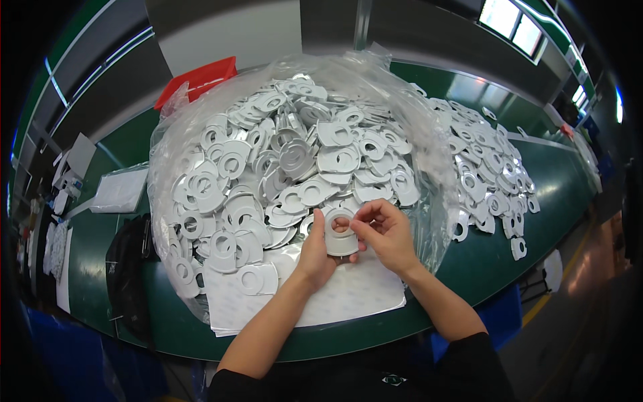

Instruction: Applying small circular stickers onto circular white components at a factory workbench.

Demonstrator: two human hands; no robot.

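Observation:
A flat light-grey plastic part (342, 246) with a large round hole is held up before the heap. My left hand (315, 258) grips it from the left, thumb along its edge and fingertips behind it. At its upper right edge, the thumb and forefinger of my right hand (390, 240) are pinched together; any small thing between their tips is too fine to make out. Similar parts form a big heap (295, 157) in a clear plastic bag (429, 144) just beyond my hands. Under my wrists lies a stack of white sheets (308, 305), with one loose part (257, 279) at its left.
More parts (492, 167) lie spread on the green table (536, 244) to the right. A red bin (197, 82) stands behind the bag at the far left. On the left are a black bag (130, 281) and a white packet (120, 191).

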